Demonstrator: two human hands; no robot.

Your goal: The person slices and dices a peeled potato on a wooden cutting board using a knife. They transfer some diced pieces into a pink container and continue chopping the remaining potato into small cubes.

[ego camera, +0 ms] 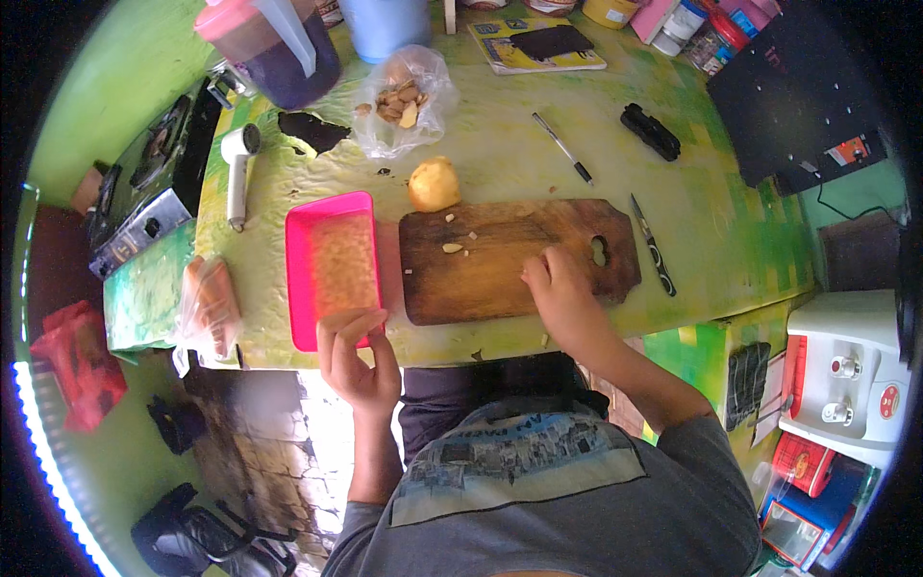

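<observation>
My left hand (360, 353) is at the near right corner of a pink plastic tray (293, 274), its fingertips bent together; whether it pinches the rim or a small bit I cannot tell. The tray holds many small pale diced pieces. Over the wooden cutting board (490, 281) hovers or rests my right hand (551, 278), fingers curled, with perhaps a tiny piece at the fingertips. A few pale bits (452, 248) lie on the board's left part. A peeled potato (434, 184) touches the board's far left corner. Right of the board lies a knife (652, 245) with a black patterned handle.
Beyond the potato stands a clear plastic bag (404, 101) of peelings. A pen (562, 148), a black object (650, 132) and a book (505, 61) lie farther back. A pitcher (288, 65) of dark liquid, a white handheld device (239, 177) and a bagged orange item (209, 296) are leftward.
</observation>
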